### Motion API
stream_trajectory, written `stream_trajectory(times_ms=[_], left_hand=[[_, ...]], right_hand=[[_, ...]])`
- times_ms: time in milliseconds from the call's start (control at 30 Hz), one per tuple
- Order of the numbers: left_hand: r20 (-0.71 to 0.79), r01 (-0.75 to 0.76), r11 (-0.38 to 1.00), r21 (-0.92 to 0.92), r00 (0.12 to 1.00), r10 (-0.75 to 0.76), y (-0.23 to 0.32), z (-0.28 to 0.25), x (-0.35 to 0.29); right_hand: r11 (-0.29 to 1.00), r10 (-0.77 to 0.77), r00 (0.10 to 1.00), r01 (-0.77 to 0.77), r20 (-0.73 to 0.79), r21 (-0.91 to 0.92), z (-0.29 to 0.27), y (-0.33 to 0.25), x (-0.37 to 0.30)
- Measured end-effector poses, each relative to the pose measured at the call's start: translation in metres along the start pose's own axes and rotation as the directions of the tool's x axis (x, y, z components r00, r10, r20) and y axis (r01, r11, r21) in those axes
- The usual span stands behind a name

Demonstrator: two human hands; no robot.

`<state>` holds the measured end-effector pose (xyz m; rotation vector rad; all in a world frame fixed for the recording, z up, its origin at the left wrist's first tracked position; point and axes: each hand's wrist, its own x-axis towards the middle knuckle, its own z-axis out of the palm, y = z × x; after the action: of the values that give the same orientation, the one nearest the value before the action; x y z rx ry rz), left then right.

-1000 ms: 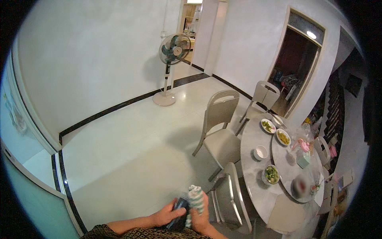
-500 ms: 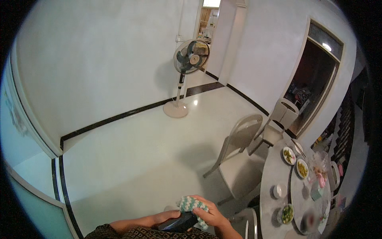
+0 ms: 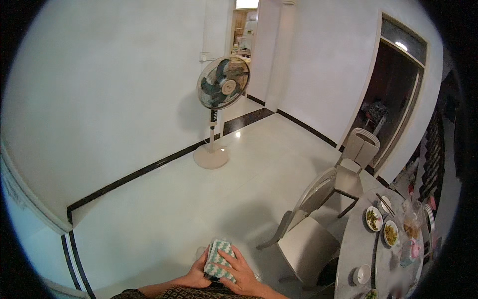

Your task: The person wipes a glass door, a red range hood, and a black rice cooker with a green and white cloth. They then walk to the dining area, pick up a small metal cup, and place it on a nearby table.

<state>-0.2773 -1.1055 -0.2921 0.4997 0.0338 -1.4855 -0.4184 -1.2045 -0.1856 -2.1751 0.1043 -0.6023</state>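
Note:
Low in the head view, a green-and-white striped cloth (image 3: 215,255) is spread over a dark, boxy object whose kind I cannot make out. Only a little of that object shows under the cloth's lower edge. My left hand (image 3: 198,275) grips the bundle from its left side, fingers mostly hidden beneath. On top, my right hand (image 3: 241,275) presses the cloth with its fingers laid across it, thumb toward me. Both hands are close to my body, above the pale floor.
A standing fan (image 3: 224,83) is by the wall. Two pale chairs (image 3: 309,244) (image 3: 359,149) stand at the right. Beside them a round table (image 3: 348,251) bears dishes of food (image 3: 391,233), a white bowl (image 3: 362,274), chopsticks and plastic bags. A dark doorway (image 3: 386,94) opens behind.
The cloth, bunched at the dark object's far end before, now covers nearly all of its top. My right hand has flattened over it. The view has turned, shifting the fan leftward.

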Motion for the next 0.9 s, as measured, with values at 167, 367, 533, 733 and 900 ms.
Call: stream_trajectory(times_ms=[167, 367, 533, 733, 900], left_hand=[[0.344, -0.337, 0.186, 0.923, 0.939, -0.008, 0.065, -0.021, 0.082], [0.143, 0.093, 0.666, 0.74, 0.946, -0.29, 0.153, 0.061, 0.181], [0.202, 0.127, 0.595, 0.794, 0.867, -0.455, 0.174, 0.021, 0.271], [0.033, 0.399, 0.526, 0.751, 0.773, -0.634, 0.219, 0.042, 0.372], [0.243, 0.517, 0.625, 0.585, 0.623, -0.743, 0.268, 0.125, 0.443]], right_hand=[[0.942, -0.185, 0.977, 0.146, -0.105, -0.302, -0.02, 0.071, 0.075], [0.946, 0.322, 0.885, -0.285, -0.336, 0.154, -0.085, 0.115, 0.189], [0.688, 0.616, 0.763, -0.398, -0.197, 0.607, -0.121, 0.153, 0.221], [0.545, 0.706, 0.661, -0.276, -0.255, 0.792, -0.149, 0.252, 0.241], [0.423, 0.864, 0.303, 0.003, -0.404, 0.906, -0.177, 0.333, 0.282]])
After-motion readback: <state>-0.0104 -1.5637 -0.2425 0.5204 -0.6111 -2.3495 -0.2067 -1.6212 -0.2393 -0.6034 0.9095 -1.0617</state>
